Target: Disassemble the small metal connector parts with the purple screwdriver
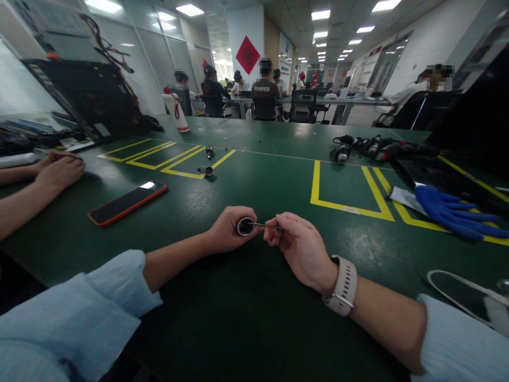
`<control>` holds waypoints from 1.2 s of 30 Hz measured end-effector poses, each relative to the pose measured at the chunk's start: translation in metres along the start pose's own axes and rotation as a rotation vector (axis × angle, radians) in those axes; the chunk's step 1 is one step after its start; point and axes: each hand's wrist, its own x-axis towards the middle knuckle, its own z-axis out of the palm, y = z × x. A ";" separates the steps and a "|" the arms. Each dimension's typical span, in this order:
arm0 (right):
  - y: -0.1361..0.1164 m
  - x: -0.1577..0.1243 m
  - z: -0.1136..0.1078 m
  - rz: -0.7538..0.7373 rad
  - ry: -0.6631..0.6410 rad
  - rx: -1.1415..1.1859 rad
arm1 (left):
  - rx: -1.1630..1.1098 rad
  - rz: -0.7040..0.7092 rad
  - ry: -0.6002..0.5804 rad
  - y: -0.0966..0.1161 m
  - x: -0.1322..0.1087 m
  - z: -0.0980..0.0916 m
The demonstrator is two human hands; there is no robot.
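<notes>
Left fingers (235, 213) hold a tube (244, 227), right fingers (287, 218) a rod (259, 225), between phone (128, 202) and glove (449, 210).

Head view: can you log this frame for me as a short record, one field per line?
Left hand: wrapped around a hollow cylinder, open end facing the camera
Left hand point: left hand, hollow cylinder
Right hand: right hand pinching a thin rod, its tip at the cylinder's opening; depth inside unclear
Right wrist: pale watch band
Table: green table with yellow tape
Left side: orange-edged phone, another person's hands
Right side: blue glove
</notes>
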 end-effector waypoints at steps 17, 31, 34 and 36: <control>-0.003 0.000 0.002 -0.001 0.030 -0.006 | 0.010 0.014 -0.056 0.001 0.000 -0.001; 0.000 -0.002 0.001 -0.084 0.047 -0.064 | 0.011 -0.012 -0.021 -0.001 0.001 -0.001; 0.001 -0.001 0.001 -0.040 0.028 -0.036 | 0.019 -0.006 -0.013 -0.002 0.001 -0.001; 0.002 0.000 0.000 0.004 0.026 0.004 | 0.017 -0.012 0.003 -0.002 0.001 -0.001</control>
